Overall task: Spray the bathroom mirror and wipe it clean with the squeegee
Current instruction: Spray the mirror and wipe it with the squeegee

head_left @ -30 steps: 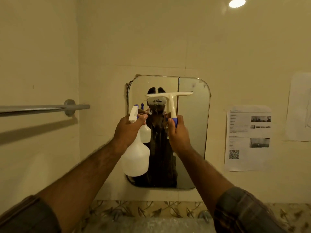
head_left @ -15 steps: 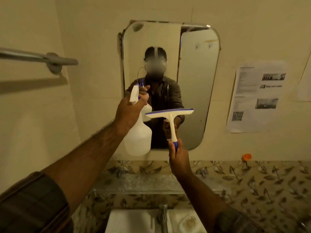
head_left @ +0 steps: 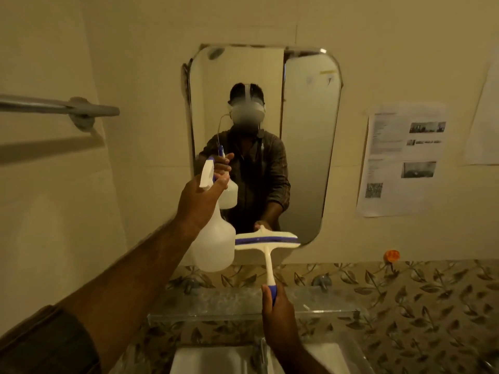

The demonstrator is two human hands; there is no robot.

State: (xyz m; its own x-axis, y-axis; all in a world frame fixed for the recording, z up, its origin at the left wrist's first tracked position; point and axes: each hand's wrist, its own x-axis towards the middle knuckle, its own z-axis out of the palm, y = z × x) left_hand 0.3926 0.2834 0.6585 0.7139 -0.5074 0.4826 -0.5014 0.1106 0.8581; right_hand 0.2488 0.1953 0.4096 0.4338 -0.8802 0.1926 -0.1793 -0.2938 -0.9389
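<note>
Glossy glass on the mirror (head_left: 310, 147), reflecting cleanly, its edge a thin shiny metal trim. The spray bottle (head_left: 214, 247) is milky, translucent plastic, smooth all over. The squeegee (head_left: 267, 241) looks like hard cream plastic with a blue strip across its head. Wall tiles (head_left: 135, 36) are smooth with a soft sheen. The towel bar (head_left: 59, 106) is dull grey metal. Matt printed paper (head_left: 399, 160) on the wall. The shelf (head_left: 243, 306) is clear and glassy.

Spray bottle (head_left: 214, 247) left of squeegee (head_left: 267, 241), both before mirror (head_left: 310, 147); sink (head_left: 216, 357) below.
</note>
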